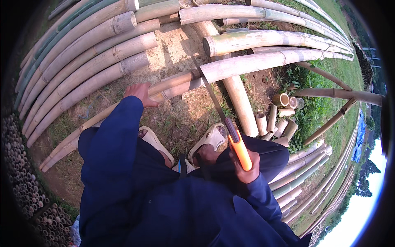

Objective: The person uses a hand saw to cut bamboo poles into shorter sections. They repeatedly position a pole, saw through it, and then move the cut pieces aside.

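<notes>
Saw [214, 101] in my right hand [246, 166], fist closed round its orange handle, blade running up and away from me to the long bamboo pole [247, 64] that lies crosswise in front of my feet. The blade meets the pole just left of where it crosses a thicker support pole [240, 105], and it looks to sit in a kerf already started; how deep the cut goes I cannot tell, since the pole has not parted and both halves line up. My left hand [139, 92] lies flat and open on the thinner, browner stretch of the pole to the left of the cut, pressing it down rather than gripping it. My sandals [212, 138] are planted on bare dirt just short of the pole. By my right foot lies a heap of short offcuts [279, 117], several of them hollow ends up, so I judge a good few lengths are already cut. Stacks of whole poles [82, 57] lie beyond and to the left, so much is left to saw.
</notes>
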### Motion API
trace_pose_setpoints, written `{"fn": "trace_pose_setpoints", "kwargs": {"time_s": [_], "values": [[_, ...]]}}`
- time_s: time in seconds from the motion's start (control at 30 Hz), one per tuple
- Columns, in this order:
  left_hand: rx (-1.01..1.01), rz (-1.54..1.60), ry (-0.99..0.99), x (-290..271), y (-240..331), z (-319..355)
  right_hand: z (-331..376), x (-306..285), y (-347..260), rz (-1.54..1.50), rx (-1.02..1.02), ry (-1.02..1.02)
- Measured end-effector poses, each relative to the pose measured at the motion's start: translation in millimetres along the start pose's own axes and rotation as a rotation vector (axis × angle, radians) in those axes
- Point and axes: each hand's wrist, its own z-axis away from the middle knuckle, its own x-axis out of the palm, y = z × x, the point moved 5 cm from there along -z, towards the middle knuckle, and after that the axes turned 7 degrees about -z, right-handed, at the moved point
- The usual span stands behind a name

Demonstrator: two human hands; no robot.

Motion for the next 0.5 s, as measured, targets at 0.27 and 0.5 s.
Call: {"fn": "trace_pose_setpoints", "kwargs": {"time_s": [0.27,0.5], "values": [[-0.084,0.283,0.06,2.3,-31.5,-8.7,-67.0,26.1,30.2,-0.03,-0.142,0.069],[-0.007,0.261,0.586,-0.6,-52.0,6.3,-69.2,23.2,17.9,-0.04,-0.125,0.057]]}}
